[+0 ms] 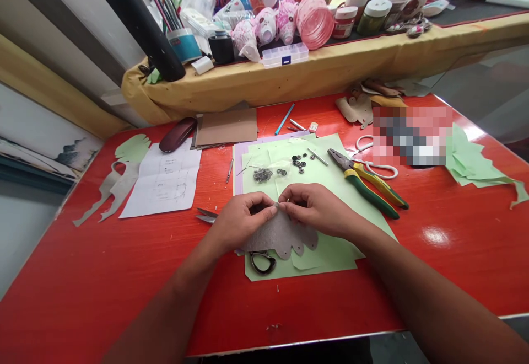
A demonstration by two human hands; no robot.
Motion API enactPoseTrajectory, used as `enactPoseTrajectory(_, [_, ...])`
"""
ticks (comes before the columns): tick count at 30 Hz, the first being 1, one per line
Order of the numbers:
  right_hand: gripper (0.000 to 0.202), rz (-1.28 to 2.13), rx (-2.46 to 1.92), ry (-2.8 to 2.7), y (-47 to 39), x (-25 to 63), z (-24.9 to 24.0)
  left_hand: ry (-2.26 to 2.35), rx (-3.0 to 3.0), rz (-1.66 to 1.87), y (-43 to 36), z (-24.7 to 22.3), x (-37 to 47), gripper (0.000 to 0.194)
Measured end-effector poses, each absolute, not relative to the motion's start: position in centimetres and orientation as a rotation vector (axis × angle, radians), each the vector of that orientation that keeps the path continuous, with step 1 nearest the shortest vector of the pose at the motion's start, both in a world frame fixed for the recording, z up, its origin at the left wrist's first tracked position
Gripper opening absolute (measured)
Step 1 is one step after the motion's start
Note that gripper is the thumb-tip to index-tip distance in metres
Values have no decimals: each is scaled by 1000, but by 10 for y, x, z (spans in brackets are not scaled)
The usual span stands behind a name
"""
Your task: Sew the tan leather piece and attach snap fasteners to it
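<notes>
My left hand (250, 215) and my right hand (308, 204) meet at the upper edge of a grey scalloped piece (275, 234), which looks like felt or leather. Both thumbs and forefingers pinch it there; a tiny item may sit between the fingertips, too small to name. Small holes mark the scallops along its lower edge. Under it are green paper sheets (343, 253). Beyond my hands lie dark snap-like metal parts (298, 161) and a clear bag of small rings (263, 175). Scissors with a black handle (263, 265) are partly covered by the grey piece and my left hand.
Pliers with green and yellow handles (372, 185) lie right of my hands, beside white-handled scissors (386, 170). On the left are a printed sheet (163, 182), a dark red case (177, 135) and brown boards (227, 128). Jars (374, 15) and a black bottle (136, 22) stand on the ledge behind.
</notes>
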State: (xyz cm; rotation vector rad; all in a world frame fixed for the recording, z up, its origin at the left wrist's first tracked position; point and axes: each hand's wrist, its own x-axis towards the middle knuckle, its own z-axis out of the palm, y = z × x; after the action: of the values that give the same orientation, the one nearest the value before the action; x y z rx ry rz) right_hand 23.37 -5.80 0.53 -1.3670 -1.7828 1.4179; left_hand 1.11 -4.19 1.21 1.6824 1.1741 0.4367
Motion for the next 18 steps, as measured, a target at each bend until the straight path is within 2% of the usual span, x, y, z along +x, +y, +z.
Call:
enactPoseTrajectory(10, [16,1296,-1402,-1794,-57,231,3,1171,1575,507,-43,12,15,28])
enactPoseTrajectory(18, [17,1331,-1407,-1760,-57,231,5,1191,1552,529,-43,10,16,29])
